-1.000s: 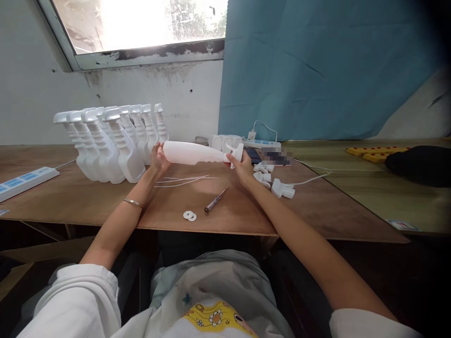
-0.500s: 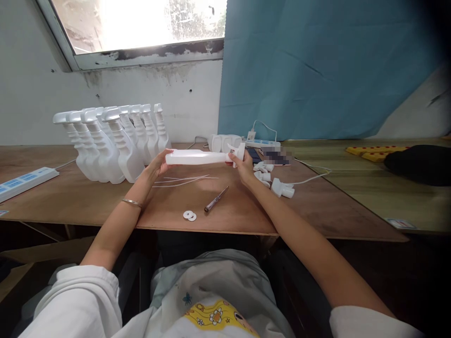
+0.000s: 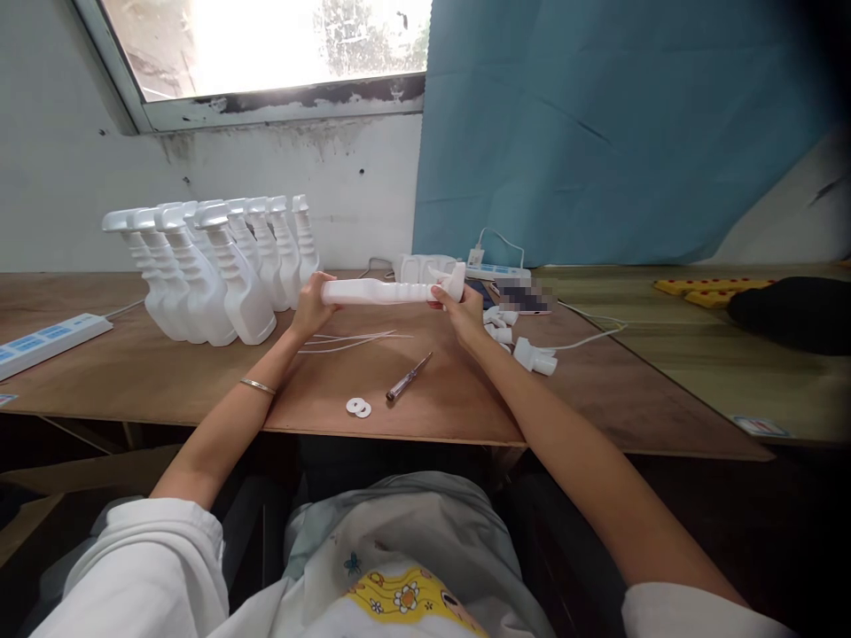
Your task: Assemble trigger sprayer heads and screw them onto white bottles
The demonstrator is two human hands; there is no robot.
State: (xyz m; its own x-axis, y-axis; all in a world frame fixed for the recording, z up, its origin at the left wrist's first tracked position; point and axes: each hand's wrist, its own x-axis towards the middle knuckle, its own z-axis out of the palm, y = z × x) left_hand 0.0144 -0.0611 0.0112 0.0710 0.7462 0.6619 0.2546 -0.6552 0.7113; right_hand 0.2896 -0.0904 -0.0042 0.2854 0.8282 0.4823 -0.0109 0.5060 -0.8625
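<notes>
Power strip lies at the far left of the bench, flat, white with blue sockets. Beside it, a row of finished spray bottles is stood upright, trigger heads fitted, packed touching one another; about nine are counted, though the rear ones overlap.

Left hand is closed around the base end of a white bottle, which is held level above the bench, just right of the row. A bangle is worn on that wrist. Under the bottle, thin white dip tubes lie loose on the wood; nearer the front edge, two small white washers and a screwdriver are noted.

Right hand is pinched on the trigger head at the bottle's neck; whether the head is fully seated cannot be told.

Further right, loose trigger heads are lying in a small heap beside a second power strip and a phone.

Judgement: most of the batch appears assembled; one bottle is in hand, and a few heads and tubes remain unfitted.
</notes>
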